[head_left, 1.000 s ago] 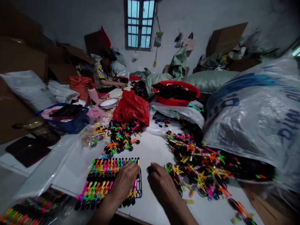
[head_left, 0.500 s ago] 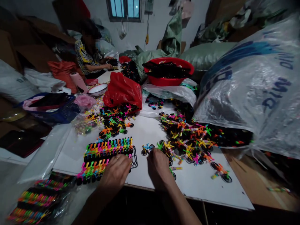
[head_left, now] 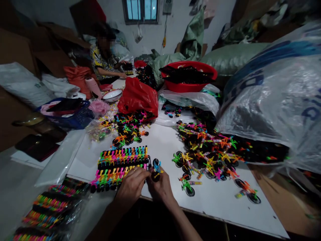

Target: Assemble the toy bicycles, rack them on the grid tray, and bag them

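Observation:
My right hand (head_left: 162, 187) is closed on a small toy bicycle (head_left: 156, 164), blue with black wheels and a bit of yellow. It is lifted at the right end of a black rack (head_left: 149, 160). Many colourful toy bicycles (head_left: 122, 157) stand in rows in that rack. My left hand (head_left: 132, 184) lies against the rack's near right corner, its fingers pinched together close to my right fingertips. What the left fingers grip is hidden. Right of my hands, a green toy bicycle (head_left: 187, 185) lies on the white tabletop (head_left: 168, 140).
A heap of toy bicycles (head_left: 208, 157) spreads to the right, beside a large clear plastic sack (head_left: 263, 110). Behind stand a red bag (head_left: 137, 95) and a red basin (head_left: 187, 87). Bagged bicycle sets (head_left: 47, 207) lie lower left. Another person (head_left: 102, 60) sits at the far left.
My right hand has picked up the blue bicycle from the table and brought it left to the rack. My fingertips now meet there. The view has turned slightly left.

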